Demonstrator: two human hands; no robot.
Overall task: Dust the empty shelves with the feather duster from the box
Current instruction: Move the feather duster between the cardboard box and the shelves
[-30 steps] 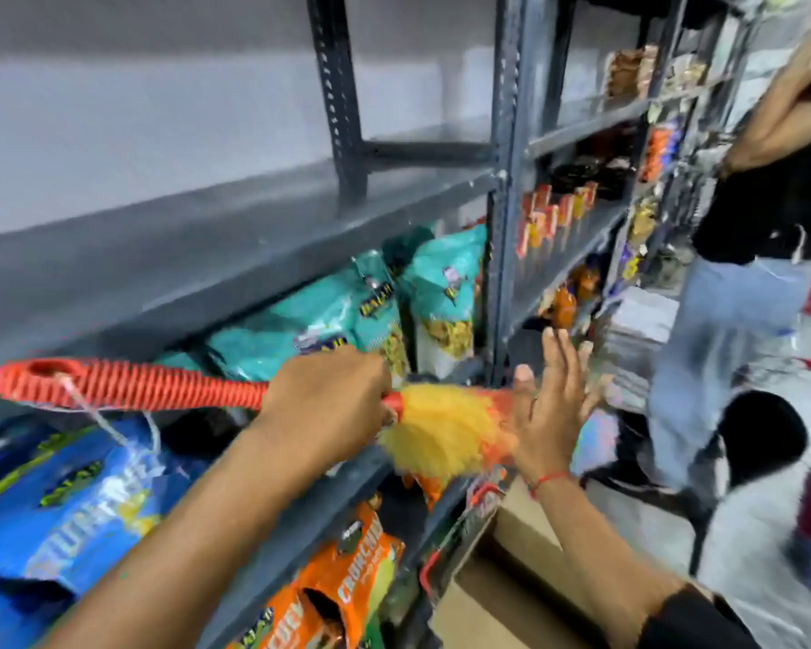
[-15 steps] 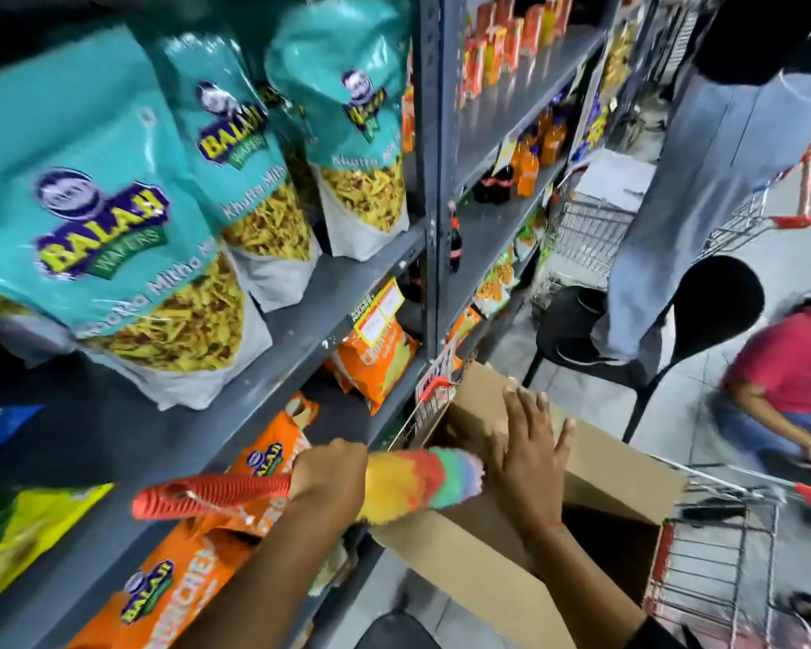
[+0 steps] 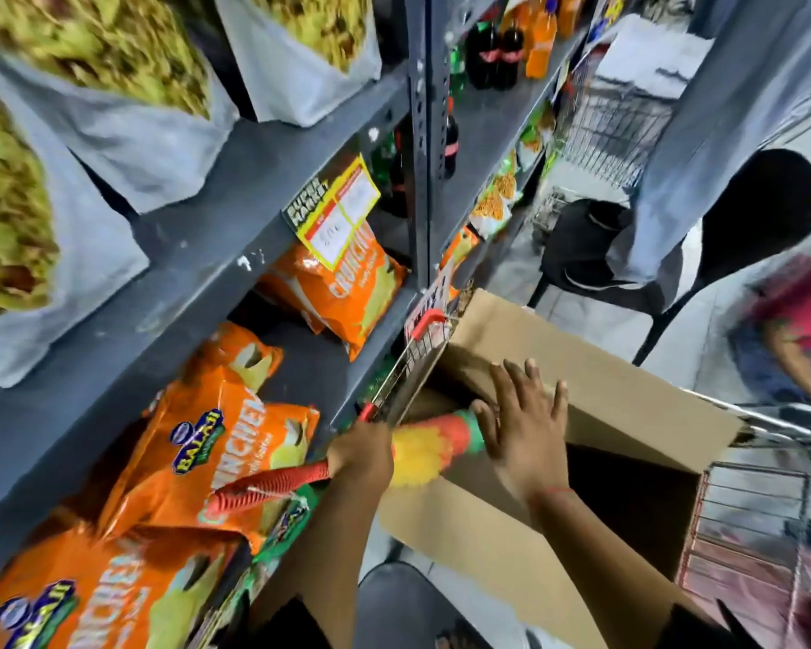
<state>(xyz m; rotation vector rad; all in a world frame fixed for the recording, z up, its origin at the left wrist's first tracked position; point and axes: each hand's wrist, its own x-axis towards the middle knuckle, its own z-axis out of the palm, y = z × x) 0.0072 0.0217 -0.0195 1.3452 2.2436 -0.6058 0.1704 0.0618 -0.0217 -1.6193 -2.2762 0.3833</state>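
My left hand (image 3: 361, 454) grips the feather duster (image 3: 429, 449) where its ribbed red handle meets the yellow, red and green feathers. The handle sticks out to the lower left, the feather tip points right over the open cardboard box (image 3: 605, 414). My right hand (image 3: 523, 426) is open with fingers spread, its palm against the feather tip and over the box's far flap. The box sits inside a wire trolley (image 3: 745, 531) below me. Grey metal shelves (image 3: 235, 227) rise on the left, full of snack bags.
Orange snack bags (image 3: 197, 442) fill the lower shelves, white-bottomed bags the one above, bottles (image 3: 492, 44) further back. A black chair (image 3: 722, 227) stands in the aisle with a person in pale clothing beside it. Another person in pink (image 3: 797, 330) crouches at the right.
My view has dropped from the upper shelves to the box. Both hands have come down with the duster, and its feather end now lies over the box opening.
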